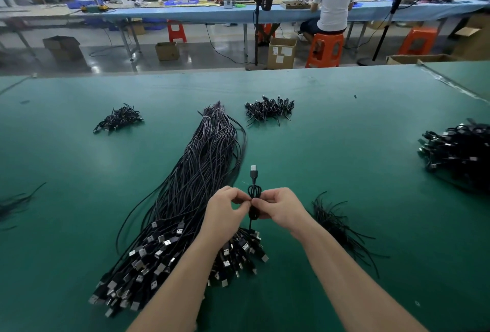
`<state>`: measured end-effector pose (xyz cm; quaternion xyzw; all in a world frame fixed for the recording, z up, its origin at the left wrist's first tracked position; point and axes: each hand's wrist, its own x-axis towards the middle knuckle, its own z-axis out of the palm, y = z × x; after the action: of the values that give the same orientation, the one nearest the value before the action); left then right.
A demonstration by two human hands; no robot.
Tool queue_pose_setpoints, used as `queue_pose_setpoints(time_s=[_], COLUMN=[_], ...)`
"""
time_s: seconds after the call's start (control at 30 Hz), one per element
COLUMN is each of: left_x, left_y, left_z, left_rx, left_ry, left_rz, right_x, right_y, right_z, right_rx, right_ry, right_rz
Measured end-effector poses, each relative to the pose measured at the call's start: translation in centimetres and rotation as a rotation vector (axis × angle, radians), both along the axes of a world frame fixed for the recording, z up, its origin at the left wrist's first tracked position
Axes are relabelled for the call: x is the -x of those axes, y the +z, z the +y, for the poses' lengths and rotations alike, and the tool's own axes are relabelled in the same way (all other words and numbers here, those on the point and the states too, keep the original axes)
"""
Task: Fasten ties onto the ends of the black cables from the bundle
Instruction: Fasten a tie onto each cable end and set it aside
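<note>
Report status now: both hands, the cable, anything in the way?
Left hand and right hand: both pinch the coiled cable at mid-coil. Plug points away, above the bundle. Nothing in the way.

A long bundle (pixel 201 186) of black cables lies on the green tabletop (pixel 344 146), bound near its far end, its USB plugs fanned out at the near end. One coiled black cable (pixel 254 199) is held upright above it, plug pointing up. Loose black ties (pixel 336 223) lie just right.
</note>
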<state>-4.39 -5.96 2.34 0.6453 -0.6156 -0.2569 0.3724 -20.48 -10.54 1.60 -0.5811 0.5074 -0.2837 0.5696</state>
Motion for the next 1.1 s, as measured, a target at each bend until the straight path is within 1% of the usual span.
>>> queue_pose_setpoints(time_s=[0.1, 0.2, 0.27, 0.33, 0.37, 0.4, 0.47, 0.5, 0.53, 0.6, 0.63, 0.73, 0.87, 0.97, 1.0, 1.03, 1.1], left_x=[-0.3, -0.7, -1.0, -1.3, -1.4, -1.5, -1.6, -1.6, -1.6, -1.4, -1.4, -1.4, -1.5, -1.4, -1.4, -1.3, -1.2], left_y=[0.0, 0.2, 0.3, 0.4, 0.5, 0.6, 0.8, 0.9, 1.0, 1.2, 1.3, 1.6, 2.1, 2.3, 2.3, 2.3, 2.2], left_z=[-0.1, -0.1, -0.1, -0.1, -0.1, 0.0, 0.0, 0.0, 0.0, 0.1, 0.2, 0.4, 0.6, 0.7, 0.8, 1.0, 1.2], left_rx=[-0.026, -0.030, -0.063, -0.134, -0.175, -0.215, -0.293, -0.332, -0.368, -0.416, -0.423, -0.405, -0.364, -0.273, -0.211, -0.128, 0.072], left_ry=[-0.030, -0.071, -0.063, -0.015, 0.026, 0.075, 0.158, 0.171, 0.165, 0.136, 0.124, 0.101, 0.079, 0.053, 0.029, 0.003, -0.047], left_rz=[-0.054, -0.101, -0.038, 0.141, 0.258, 0.376, 0.585, 0.667, 0.722, 0.751, 0.750, 0.736, 0.690, 0.594, 0.537, 0.439, 0.177], right_x=[0.3, 0.7, 0.8, 0.6, 0.6, 0.6, 0.9, 0.9, 0.9, 0.5, 0.4, 0.4, 0.0, -0.1, 0.1, 0.3, 0.6], right_y=[0.1, 0.2, 0.6, 0.8, 0.9, 0.8, 0.9, 0.9, 0.9, 0.9, 0.9, 1.1, 1.2, 1.7, 2.1, 2.4, 2.7], right_z=[-0.1, -0.2, 0.0, 0.2, 0.2, 0.2, 0.3, 0.5, 0.5, 0.5, 0.4, 0.1, 0.3, 0.2, 0.0, -0.2, -0.6], right_rx=[0.046, 0.003, -0.086, -0.133, -0.076, 0.065, 0.461, 0.626, 0.729, 0.801, 0.792, 0.669, 0.527, 0.371, 0.293, 0.195, -0.038], right_ry=[0.047, 0.079, 0.103, 0.084, 0.051, 0.018, 0.034, 0.090, 0.143, 0.193, 0.194, 0.198, 0.141, 0.174, 0.192, 0.213, 0.233], right_rz=[0.117, 0.131, 0.052, -0.044, -0.040, 0.034, 0.246, 0.300, 0.328, 0.314, 0.280, 0.177, 0.179, 0.214, 0.196, 0.142, -0.002])
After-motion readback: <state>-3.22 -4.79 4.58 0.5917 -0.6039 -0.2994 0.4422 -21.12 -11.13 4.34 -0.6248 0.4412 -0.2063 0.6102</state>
